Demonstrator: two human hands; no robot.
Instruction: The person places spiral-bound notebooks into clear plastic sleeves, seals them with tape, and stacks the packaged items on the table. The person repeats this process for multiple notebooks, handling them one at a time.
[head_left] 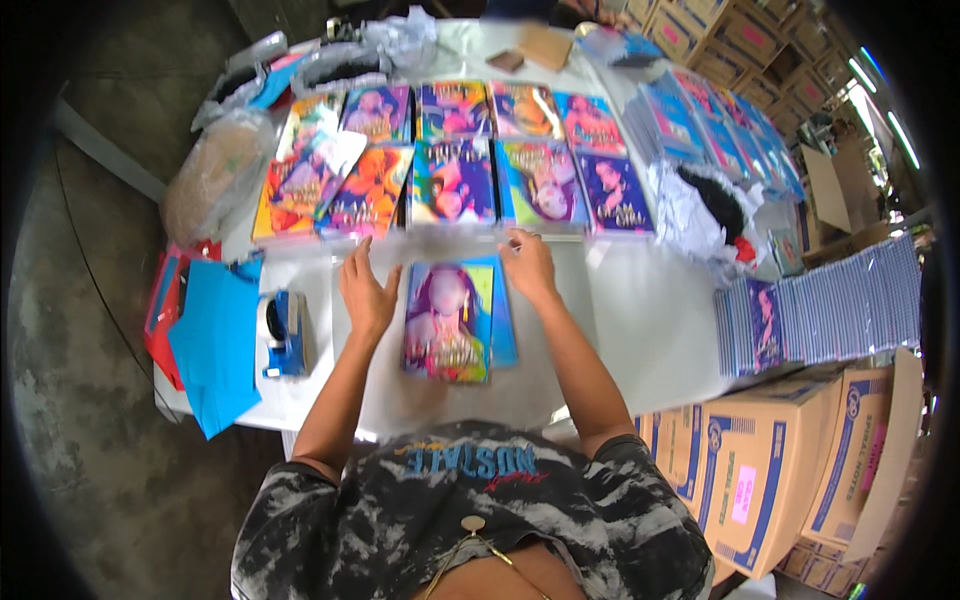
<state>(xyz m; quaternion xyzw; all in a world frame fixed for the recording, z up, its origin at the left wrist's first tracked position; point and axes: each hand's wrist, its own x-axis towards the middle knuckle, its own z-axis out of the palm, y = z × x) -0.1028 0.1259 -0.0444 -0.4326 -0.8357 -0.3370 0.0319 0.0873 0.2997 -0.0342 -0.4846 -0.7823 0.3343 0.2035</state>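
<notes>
A notebook [435, 340] with a colourful illustrated cover lies on the table in front of me, partly over a blue-covered one [503, 320]. What looks like clear plastic film [380, 395] spreads around them, blurred at its edges. My left hand [366, 295] is left of the notebooks, fingers and thumb apart, fingertips near the film's far edge. To their right, my right hand [530, 268] has its fingers bent together at that edge, seemingly pinching the film. Just beyond my hands, notebook stacks [452, 185] stand in two rows, with a white piece [345, 155] lying across the left ones.
A blue tape dispenser [288, 335] and blue sheets [215, 330] are at the left. Notebooks stand in a long row [840, 300] at the right, above cardboard boxes [760, 470]. Crumpled plastic wrapping [690, 215] and further notebook stacks [700, 120] occupy the far right.
</notes>
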